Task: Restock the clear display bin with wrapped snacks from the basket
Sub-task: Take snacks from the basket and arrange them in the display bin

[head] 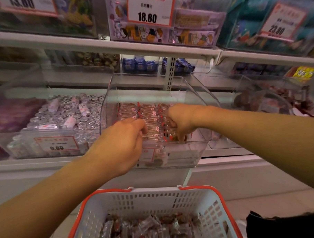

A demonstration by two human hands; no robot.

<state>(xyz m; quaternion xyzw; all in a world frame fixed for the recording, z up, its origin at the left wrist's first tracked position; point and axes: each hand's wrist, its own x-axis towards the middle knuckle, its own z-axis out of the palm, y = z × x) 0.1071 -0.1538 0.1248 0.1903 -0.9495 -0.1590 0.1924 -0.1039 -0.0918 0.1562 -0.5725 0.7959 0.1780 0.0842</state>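
Both hands (179, 120) among binned snacks (149, 119)

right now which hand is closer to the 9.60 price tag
Left. The left hand is at the clear bin's near-left edge, just right of the 9.60 tag; the right hand is farther right inside.

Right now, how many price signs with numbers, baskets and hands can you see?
Price signs: 4, reading 18.80, 23.80, 9.60 and a cut-off one
Basket: 1
Hands: 2, left hand, right hand
Total: 7
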